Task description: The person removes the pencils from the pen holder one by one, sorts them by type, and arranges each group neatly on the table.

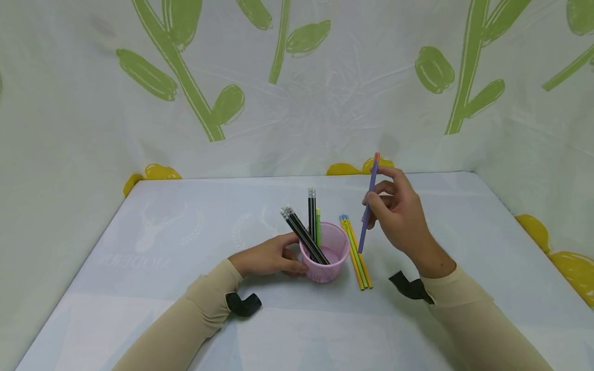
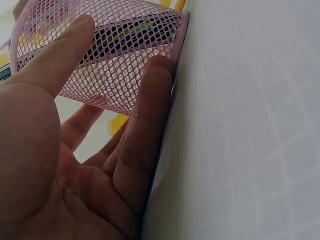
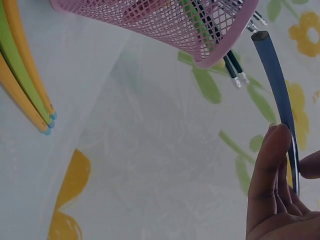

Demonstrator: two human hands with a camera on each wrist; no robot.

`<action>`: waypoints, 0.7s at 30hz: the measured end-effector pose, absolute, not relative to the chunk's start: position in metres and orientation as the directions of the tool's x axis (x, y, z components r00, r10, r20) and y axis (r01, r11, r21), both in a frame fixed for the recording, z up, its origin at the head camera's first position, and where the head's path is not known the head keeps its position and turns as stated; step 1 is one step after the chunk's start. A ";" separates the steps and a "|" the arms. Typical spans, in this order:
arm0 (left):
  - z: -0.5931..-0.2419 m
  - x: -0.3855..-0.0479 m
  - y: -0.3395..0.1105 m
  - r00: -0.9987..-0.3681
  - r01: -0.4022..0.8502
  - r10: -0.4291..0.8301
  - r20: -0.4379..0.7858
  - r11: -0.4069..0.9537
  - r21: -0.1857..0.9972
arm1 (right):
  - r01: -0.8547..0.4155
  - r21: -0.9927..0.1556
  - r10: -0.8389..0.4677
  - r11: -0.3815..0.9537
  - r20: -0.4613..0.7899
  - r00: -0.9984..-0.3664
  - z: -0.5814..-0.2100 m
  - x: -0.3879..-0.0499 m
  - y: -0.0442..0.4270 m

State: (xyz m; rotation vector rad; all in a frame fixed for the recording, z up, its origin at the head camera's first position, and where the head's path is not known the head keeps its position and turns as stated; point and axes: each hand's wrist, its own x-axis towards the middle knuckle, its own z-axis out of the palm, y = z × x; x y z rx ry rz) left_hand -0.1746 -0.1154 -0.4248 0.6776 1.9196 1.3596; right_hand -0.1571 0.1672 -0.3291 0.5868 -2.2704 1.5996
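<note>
A pink mesh pencil cup (image 1: 326,273) stands upright on the table, with several black pencils (image 1: 301,234) and a green pencil (image 1: 318,226) leaning inside it. My left hand (image 1: 271,256) holds the cup from its left side; in the left wrist view the thumb and fingers (image 2: 150,100) touch the mesh. Right of the cup, my right hand (image 1: 399,211) pinches a purple pencil (image 1: 368,211) with a red tip, raised above the table. Its dark lower end (image 3: 260,36) appears near the cup's rim in the right wrist view.
Two yellow pencils and a green one (image 1: 356,257) lie side by side on the table, just right of the cup. The white table (image 1: 185,319) meets a cloth backdrop (image 1: 348,118) printed with green leaves and yellow flowers.
</note>
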 end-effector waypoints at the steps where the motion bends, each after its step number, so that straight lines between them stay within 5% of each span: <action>1: -0.425 -0.175 -0.115 -0.633 0.029 0.739 -0.228 0.318 0.948 | -0.467 -0.827 -0.157 0.313 0.440 -0.884 -0.330 -0.159 0.168; 21: -0.426 -0.174 -0.115 -0.633 0.031 0.741 -0.224 0.314 0.949 | -0.140 -0.920 -0.296 0.366 0.027 -0.955 -0.354 -0.188 0.180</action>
